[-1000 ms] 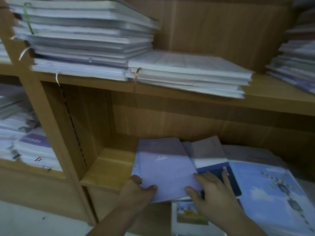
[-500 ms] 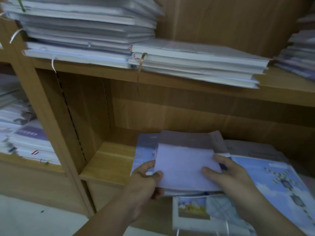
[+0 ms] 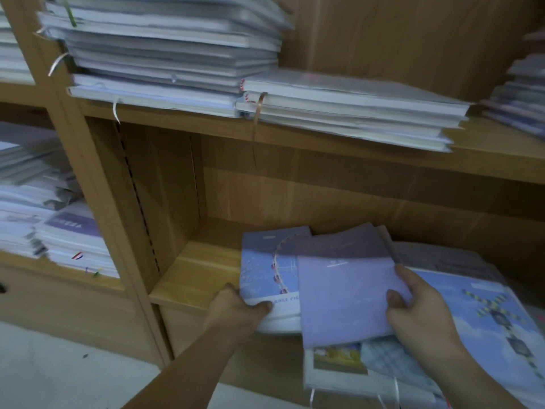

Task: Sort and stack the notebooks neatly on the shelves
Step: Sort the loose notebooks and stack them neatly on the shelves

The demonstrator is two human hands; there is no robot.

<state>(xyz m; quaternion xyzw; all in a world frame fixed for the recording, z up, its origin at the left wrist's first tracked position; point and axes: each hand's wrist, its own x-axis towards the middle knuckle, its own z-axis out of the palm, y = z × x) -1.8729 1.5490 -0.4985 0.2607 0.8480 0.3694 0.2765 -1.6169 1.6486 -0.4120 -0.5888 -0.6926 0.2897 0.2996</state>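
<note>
A plain lilac notebook (image 3: 345, 293) lies on the pile at the front of the lower shelf (image 3: 188, 278), with my right hand (image 3: 418, 311) gripping its right edge, thumb on the cover. Left of it a blue notebook with a Ferris wheel picture (image 3: 265, 270) shows, and my left hand (image 3: 236, 308) grips its front left corner. A large sky-blue notebook (image 3: 472, 305) lies under my right hand. More notebooks (image 3: 348, 367) stick out over the shelf's front edge below.
The upper shelf (image 3: 324, 149) bears a tall pile of white notebooks (image 3: 165, 51) and a lower pile (image 3: 348, 107) beside it. Further stacks fill the left compartment (image 3: 53, 225) and the far right (image 3: 522, 95). The lower shelf's left part is bare wood.
The lilac notebook has slid to the right, uncovering the Ferris wheel notebook. My left hand has left the lilac one and now grips the Ferris wheel notebook's corner.
</note>
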